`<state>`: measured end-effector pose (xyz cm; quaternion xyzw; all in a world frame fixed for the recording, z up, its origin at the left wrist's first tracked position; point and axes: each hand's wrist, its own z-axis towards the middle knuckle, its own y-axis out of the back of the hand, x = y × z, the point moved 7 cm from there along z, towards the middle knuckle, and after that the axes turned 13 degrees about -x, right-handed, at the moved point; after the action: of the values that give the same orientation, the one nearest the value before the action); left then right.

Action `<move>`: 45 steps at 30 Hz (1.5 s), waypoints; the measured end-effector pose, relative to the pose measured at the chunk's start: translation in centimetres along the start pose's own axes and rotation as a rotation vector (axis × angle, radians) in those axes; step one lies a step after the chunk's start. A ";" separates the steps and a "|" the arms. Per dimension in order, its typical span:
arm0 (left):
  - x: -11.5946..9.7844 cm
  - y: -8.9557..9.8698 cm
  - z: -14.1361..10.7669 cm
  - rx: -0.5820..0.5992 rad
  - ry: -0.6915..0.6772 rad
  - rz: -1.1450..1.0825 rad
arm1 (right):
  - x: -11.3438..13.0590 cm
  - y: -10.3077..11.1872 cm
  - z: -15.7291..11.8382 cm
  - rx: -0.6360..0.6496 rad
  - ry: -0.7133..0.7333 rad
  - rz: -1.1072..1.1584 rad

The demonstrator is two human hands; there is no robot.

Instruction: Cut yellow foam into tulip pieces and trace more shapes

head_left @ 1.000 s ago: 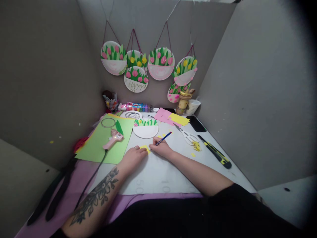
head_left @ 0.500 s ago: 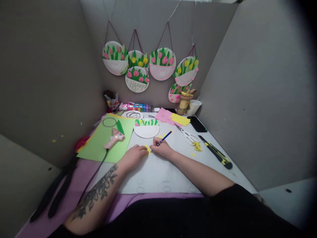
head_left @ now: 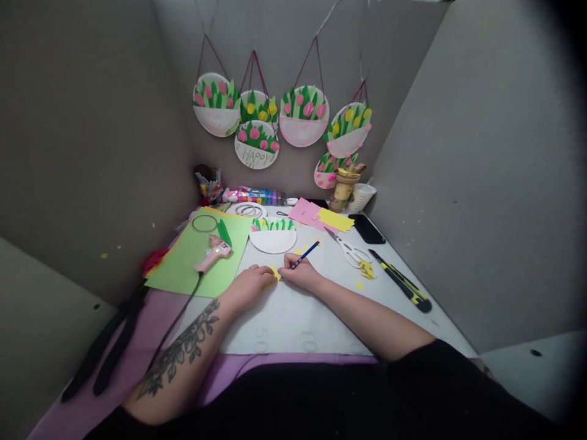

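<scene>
My right hand [head_left: 301, 272] is closed round a dark blue pencil [head_left: 304, 255], its lower end hidden near the fingers and its back end pointing up and right. Close beside it, my left hand [head_left: 253, 285] has its fingers together on a small yellow paper piece [head_left: 276, 273] that lies on the white table sheet. Just beyond the hands rests a cut white paper plate [head_left: 273, 241] with green paper leaves and a few pink and yellow bits along its top. Small yellow scraps lie near the right hand's knuckles.
Left are green paper sheets [head_left: 192, 275] with a pink glue gun [head_left: 214, 254] and its cord. White-handled scissors [head_left: 351, 252], a black-and-yellow utility knife [head_left: 403, 282] and a phone [head_left: 367, 228] lie right. Behind are pink paper [head_left: 303, 212], a drink cup [head_left: 343, 188] and hanging flower plates [head_left: 304, 131].
The whole view has shifted slightly. Both hands keep nearly the same pose on the yellow paper and the pencil.
</scene>
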<state>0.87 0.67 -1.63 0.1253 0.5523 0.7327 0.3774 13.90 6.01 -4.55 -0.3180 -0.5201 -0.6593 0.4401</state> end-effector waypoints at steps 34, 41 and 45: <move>3.7 -2.0 1.0 0.035 0.174 -0.370 | 0.2 -0.7 -0.2 0.070 -0.007 0.094; 3.9 -2.1 0.9 0.019 0.229 -0.383 | -0.2 0.2 0.0 0.027 -0.084 0.282; 3.8 -1.9 1.0 0.009 0.250 -0.376 | 0.0 0.5 -0.3 0.033 -0.091 0.255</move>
<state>-0.34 4.22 -3.84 -0.0701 0.6118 0.6569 0.4352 14.38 5.70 -4.44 -0.4038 -0.5055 -0.5744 0.5015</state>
